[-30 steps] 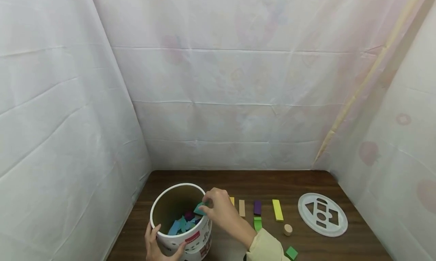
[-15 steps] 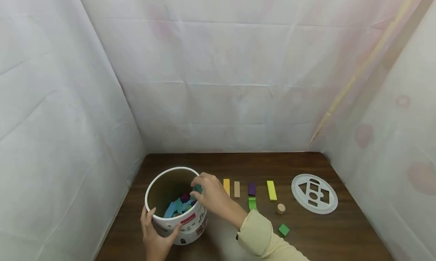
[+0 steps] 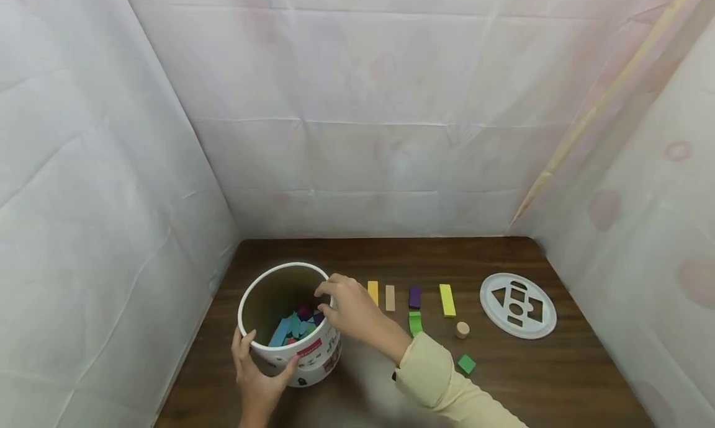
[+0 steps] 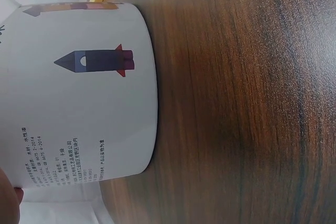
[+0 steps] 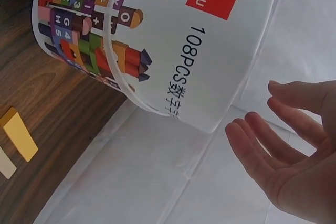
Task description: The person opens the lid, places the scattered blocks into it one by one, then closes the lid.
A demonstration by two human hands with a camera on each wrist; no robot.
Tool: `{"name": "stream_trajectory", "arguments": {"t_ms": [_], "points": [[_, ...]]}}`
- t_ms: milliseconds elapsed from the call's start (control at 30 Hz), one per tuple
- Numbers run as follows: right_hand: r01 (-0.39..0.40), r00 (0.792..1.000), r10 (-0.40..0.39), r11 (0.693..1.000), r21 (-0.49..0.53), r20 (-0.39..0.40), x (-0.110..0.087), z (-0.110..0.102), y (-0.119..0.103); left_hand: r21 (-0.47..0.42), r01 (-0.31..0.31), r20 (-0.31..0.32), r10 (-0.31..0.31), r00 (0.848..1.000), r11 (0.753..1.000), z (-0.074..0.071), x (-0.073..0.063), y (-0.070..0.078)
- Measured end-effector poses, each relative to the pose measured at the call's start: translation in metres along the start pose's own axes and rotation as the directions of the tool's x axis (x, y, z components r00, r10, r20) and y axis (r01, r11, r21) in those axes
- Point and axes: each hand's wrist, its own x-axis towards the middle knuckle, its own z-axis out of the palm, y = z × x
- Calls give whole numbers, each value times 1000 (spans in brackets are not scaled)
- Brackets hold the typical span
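A white printed bucket [image 3: 310, 356] stands on the table in the head view, holding a jumble of blue, teal, purple and red blocks [image 3: 296, 325]. My left hand [image 3: 259, 378] grips its near left side, fingertips at the rim and thumb against the printed front. In the left wrist view only a bit of that hand [image 4: 8, 203] shows beside the bucket's wall [image 4: 94, 108]. Over the right rim is my right hand [image 3: 352, 307], fingers bent and parted. The right wrist view shows that hand [image 5: 289, 140] near the rim, with nothing between thumb and fingers.
Right of the bucket lie an orange block [image 3: 373, 291], a plain wood block [image 3: 390, 298], a purple block [image 3: 414, 296], a yellow block [image 3: 447, 300], a green curved block [image 3: 415, 322], a wooden cylinder [image 3: 462, 329] and a green block [image 3: 466, 364]. A white cut-out lid [image 3: 494, 316] lies farther right.
The teal block that my right hand pinched at the bucket's rim is out of its fingers, which have parted. My left hand keeps its grip. The head view has tilted down.
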Motion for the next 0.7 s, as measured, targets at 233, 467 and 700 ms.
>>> {"name": "stream_trajectory", "arguments": {"t_ms": [233,467,700], "points": [[-23,1000,22,999,37,12,-3,-10,6,-17,-13,-10,13,1000,1000,0,2,1],[-50,999,50,998,23,3,-12,-17,17,16,44,-2,-44,999,999,-2,-4,1],[-92,996,92,996,12,-7,-21,-30,26,59,127,24,-129,991,990,1,-2,0]]}}
